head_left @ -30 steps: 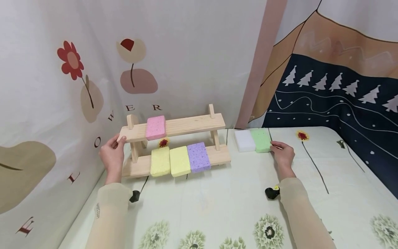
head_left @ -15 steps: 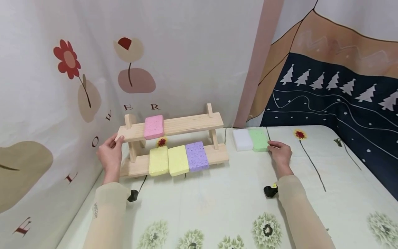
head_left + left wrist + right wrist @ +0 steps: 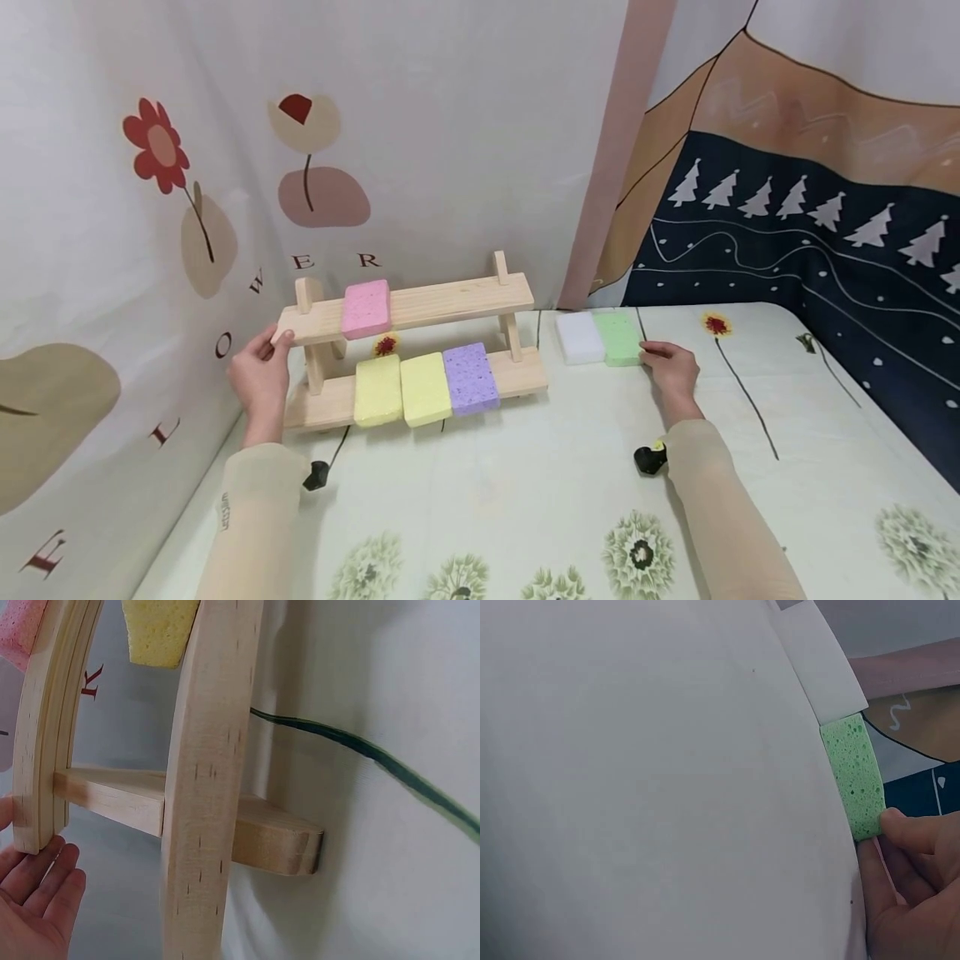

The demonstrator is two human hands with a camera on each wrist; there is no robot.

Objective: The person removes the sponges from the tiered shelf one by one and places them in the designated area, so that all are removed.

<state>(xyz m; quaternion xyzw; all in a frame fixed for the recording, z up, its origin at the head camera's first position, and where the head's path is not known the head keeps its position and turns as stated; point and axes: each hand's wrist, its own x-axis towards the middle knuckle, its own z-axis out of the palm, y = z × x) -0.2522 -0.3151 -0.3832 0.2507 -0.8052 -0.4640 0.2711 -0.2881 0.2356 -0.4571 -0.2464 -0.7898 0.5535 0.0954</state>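
My left hand (image 3: 258,375) grips the left end of the upper board of a two-tier wooden shelf (image 3: 457,298), thumb on top and fingers beneath, as the left wrist view also shows. A pink sponge (image 3: 367,308) lies on the upper board. On the lower board, two yellow sponges (image 3: 426,388) and a purple sponge (image 3: 471,378) lie side by side. At the right, my right hand (image 3: 672,375) pinches the right edge of a green sponge (image 3: 855,776) between thumb and fingers. The green sponge lies flat on the table, touching a white sponge (image 3: 580,338) at its left.
A pale printed cloth (image 3: 495,492) covers the table. Patterned curtains stand behind the shelf and along the left, and a dark tree-print cloth (image 3: 750,258) rises at the right. Small black objects sit by both sleeves, one of them (image 3: 649,460) near the right cuff.
The whole head view has drifted slightly left as the camera turned. Both hands keep their holds, and the shelf and sponges show no movement of their own.
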